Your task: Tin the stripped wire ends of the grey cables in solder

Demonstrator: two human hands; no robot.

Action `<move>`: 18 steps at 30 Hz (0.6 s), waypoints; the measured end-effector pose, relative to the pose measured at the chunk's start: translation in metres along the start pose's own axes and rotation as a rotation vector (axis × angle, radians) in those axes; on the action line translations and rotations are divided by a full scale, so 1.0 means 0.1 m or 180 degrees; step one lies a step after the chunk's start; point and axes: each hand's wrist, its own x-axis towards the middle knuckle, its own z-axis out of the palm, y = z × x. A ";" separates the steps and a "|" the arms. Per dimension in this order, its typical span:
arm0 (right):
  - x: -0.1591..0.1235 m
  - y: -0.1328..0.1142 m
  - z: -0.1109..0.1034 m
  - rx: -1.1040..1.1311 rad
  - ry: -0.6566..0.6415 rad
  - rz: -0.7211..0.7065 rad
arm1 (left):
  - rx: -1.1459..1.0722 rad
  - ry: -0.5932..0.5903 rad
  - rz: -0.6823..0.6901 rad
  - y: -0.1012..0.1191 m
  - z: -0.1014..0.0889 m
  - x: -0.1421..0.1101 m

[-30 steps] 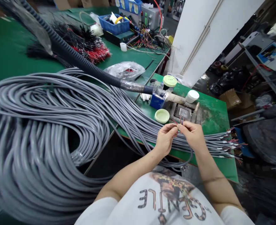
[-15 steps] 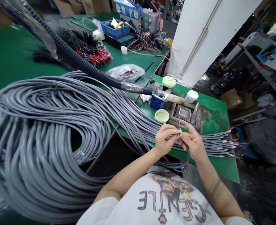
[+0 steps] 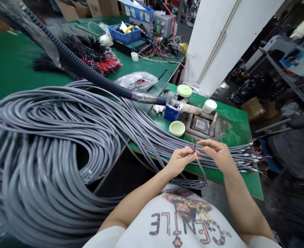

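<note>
My left hand (image 3: 179,161) pinches a grey cable (image 3: 201,169) just below its stripped end. Thin coloured wires (image 3: 193,146), red and blue among them, fan upward from that end. Close on the right is my right hand (image 3: 219,155), its fingers stretched toward the wire tips with the thumb a little apart. Whether its index fingertip touches a wire I cannot tell. From my left hand the cable bends down and loops back near the table edge. Behind both hands runs a bundle of grey cables (image 3: 146,131), with stripped ends (image 3: 255,156) at the right.
A large coil of grey cable (image 3: 38,162) fills the left. Beyond my hands are a solder pot (image 3: 202,124), a pale green lid (image 3: 177,128), a white-lidded jar (image 3: 209,106) and a blue box (image 3: 171,113). A black corrugated hose (image 3: 97,74) crosses above the table.
My right hand has let go of the cable end and moved slightly right, its fingers straighter. My left hand keeps its hold, and the coloured wires are now more spread and visible.
</note>
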 end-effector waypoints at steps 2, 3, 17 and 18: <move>0.04 -0.09 -0.01 -0.0228 0.0010 -0.0200 | 0.0119 -0.0109 0.0029 0.01 0.00 -0.02; 0.05 -0.12 0.01 -0.0219 -0.0007 -0.0254 | 0.0146 -0.0135 0.0042 0.01 -0.01 -0.02; 0.30 -0.15 0.06 0.1424 0.0776 -0.0289 | 0.0404 -0.0154 -0.0006 -0.15 -0.05 -0.20; 0.28 -0.14 0.02 0.1060 0.0692 -0.0265 | 0.0367 -0.0021 -0.0006 -0.13 -0.09 -0.18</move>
